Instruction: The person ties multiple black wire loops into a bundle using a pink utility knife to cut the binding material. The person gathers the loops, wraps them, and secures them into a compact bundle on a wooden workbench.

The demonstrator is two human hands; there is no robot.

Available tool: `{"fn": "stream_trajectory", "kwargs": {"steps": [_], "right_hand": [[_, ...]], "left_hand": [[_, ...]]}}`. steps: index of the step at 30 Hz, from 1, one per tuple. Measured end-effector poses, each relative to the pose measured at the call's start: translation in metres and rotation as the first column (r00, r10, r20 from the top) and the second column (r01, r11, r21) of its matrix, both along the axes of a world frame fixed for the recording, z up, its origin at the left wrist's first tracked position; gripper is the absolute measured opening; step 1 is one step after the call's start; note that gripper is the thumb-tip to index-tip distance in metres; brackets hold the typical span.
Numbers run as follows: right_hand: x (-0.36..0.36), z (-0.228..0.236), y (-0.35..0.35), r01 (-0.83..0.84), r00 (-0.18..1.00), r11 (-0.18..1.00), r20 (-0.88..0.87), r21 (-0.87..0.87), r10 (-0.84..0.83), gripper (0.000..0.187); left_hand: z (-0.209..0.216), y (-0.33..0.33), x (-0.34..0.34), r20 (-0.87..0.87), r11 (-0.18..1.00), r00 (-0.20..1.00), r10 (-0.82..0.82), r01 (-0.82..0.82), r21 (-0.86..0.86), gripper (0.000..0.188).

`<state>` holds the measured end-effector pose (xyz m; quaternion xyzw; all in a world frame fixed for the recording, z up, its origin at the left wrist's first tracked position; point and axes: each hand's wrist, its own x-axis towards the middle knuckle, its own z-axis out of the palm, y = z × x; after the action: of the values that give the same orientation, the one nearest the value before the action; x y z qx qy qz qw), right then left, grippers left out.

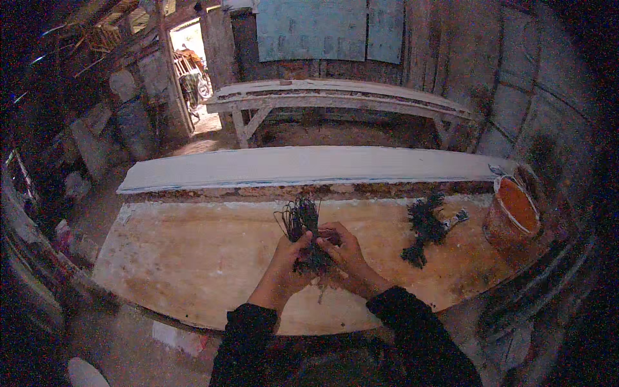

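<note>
In front of me, above the middle of the wooden table (193,248), my two hands meet around a bundle of dark cord (300,216). Thin loops stick out of its top, and loose ends hang below. My left hand (287,259) is closed around the bundle from the left, thumb up along it. From the right, my right hand (348,255) presses curled fingers and thumb against the same bundle; exactly which strands they pinch is hidden. More bunches of dark cord (423,219) lie on the table to the right, beside a small pale object (455,220) too blurred to name.
A bucket (498,224) with orange-brown contents stands at the table's right end. Along the far edge runs a long white-topped board (303,166). Farther back are a long bench (335,102), a blue panel (313,29) and a bright doorway (193,71) at left.
</note>
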<state>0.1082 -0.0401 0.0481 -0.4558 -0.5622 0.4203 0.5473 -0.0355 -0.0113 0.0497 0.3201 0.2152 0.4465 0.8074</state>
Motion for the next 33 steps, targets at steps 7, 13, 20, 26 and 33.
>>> {"fn": "stream_trajectory", "kwargs": {"steps": [7,13,20,26,33], "right_hand": [[0.000,-0.017,-0.005,0.020,0.983,0.991,-0.179,-0.135,-0.044,0.014],[0.006,-0.019,-0.004,0.072,0.995,0.997,0.065,-0.004,-0.071,0.014],[0.010,-0.006,-0.002,0.119,0.853,0.953,0.463,0.278,-0.242,0.019],[0.009,-0.010,-0.002,0.133,0.893,0.976,0.408,0.170,-0.192,0.020],[0.009,-0.005,-0.004,0.076,0.838,0.981,0.521,0.181,-0.161,0.012]], "left_hand": [[0.015,-0.013,-0.004,-0.181,0.998,0.983,0.023,-0.032,-0.047,0.022],[-0.023,0.017,-0.011,-0.450,0.993,0.891,0.065,-0.014,0.116,0.021],[-0.036,0.024,-0.002,-0.438,0.892,0.846,0.305,-0.092,0.443,0.023],[-0.034,0.020,0.000,-0.283,0.980,0.949,0.139,-0.091,0.176,0.031],[-0.051,0.030,-0.002,-0.296,0.965,0.948,0.114,-0.035,0.261,0.022]]}}
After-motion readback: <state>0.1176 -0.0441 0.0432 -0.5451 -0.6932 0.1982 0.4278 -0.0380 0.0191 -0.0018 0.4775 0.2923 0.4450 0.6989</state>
